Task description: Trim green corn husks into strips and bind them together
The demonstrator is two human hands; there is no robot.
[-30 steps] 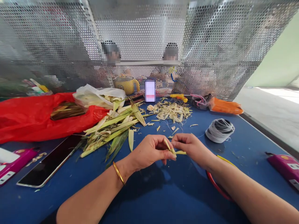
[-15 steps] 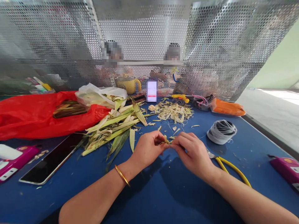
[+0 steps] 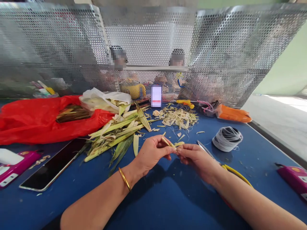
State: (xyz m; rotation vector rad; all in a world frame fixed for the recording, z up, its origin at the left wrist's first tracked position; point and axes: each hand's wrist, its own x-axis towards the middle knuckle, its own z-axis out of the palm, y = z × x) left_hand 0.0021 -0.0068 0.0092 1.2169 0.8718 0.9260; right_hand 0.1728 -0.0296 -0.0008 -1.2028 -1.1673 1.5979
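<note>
Above the blue table (image 3: 168, 201), my left hand (image 3: 152, 153) and my right hand (image 3: 195, 158) meet fingertip to fingertip. Both pinch a small folded strip of pale green leaf (image 3: 171, 144), the left from the left side, the right from the right end. A gold bangle sits on my left wrist. Yellow-handled scissors (image 3: 217, 161) lie on the table just behind my right hand, their blades pointing up-left. A heap of long green leaves (image 3: 117, 132) lies left of my hands.
Leaf trimmings (image 3: 178, 116) and a coil of white thread (image 3: 226, 138) sit beyond my hands. A red plastic bag (image 3: 35, 119), a phone (image 3: 51, 166) and a pink object (image 3: 14, 164) are at left. Another pink object (image 3: 294, 179) lies at right. A perforated metal screen (image 3: 153, 48) stands behind, with people beyond it.
My hands dropped slightly and drew back toward me while working the leaf strip; its end now sticks up between my fingers. The scissors' blades have come into view behind my right hand.
</note>
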